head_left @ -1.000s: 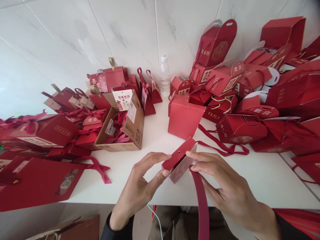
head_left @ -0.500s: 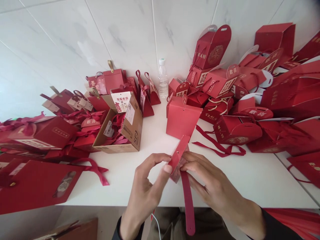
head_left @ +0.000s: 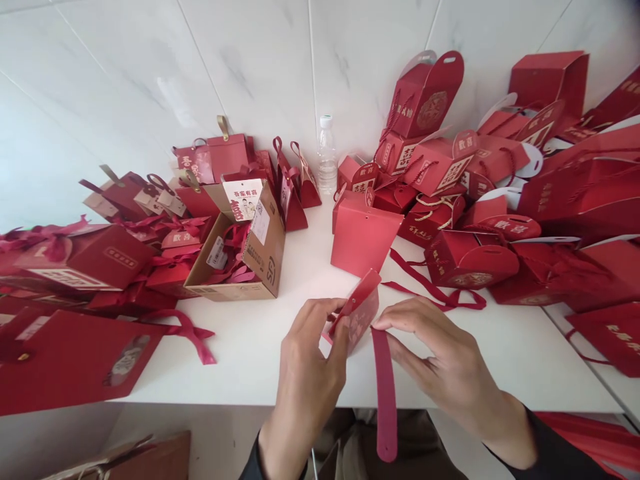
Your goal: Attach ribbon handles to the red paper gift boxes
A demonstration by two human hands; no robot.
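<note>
1. Reading a clock centred on the small box, with 12 facing the wall: your white tabletop [head_left: 530,367] ends at 6 o'clock in a straight near edge, just short of your lap.
2. You have bare surface at 3 to 4 o'clock, beyond your right hand [head_left: 440,353], and at 8 to 9 o'clock, as far as the large flat red box with an oval window [head_left: 75,367].
3. Room is tight at 12 o'clock: a plain red upright card box [head_left: 365,237] stands just behind. At 2 o'clock lies a loose dark-red fabric ribbon [head_left: 453,299]; at 10 o'clock sits a brown cardboard carton [head_left: 267,240] holding more straps.
4. The small red card box with a pinkish printed face [head_left: 364,315] is tilted in front of you, above the near edge. Its narrow red flap carries a small hole.
5. Your left hand [head_left: 311,360] has thumb and fingers closed on the box's near-left side.
6. Your right thumb and forefinger pinch the top of a flat crimson strap [head_left: 386,393], beside the box's right face. It hangs toward 5 o'clock, its rounded, holed end over your lap.
</note>
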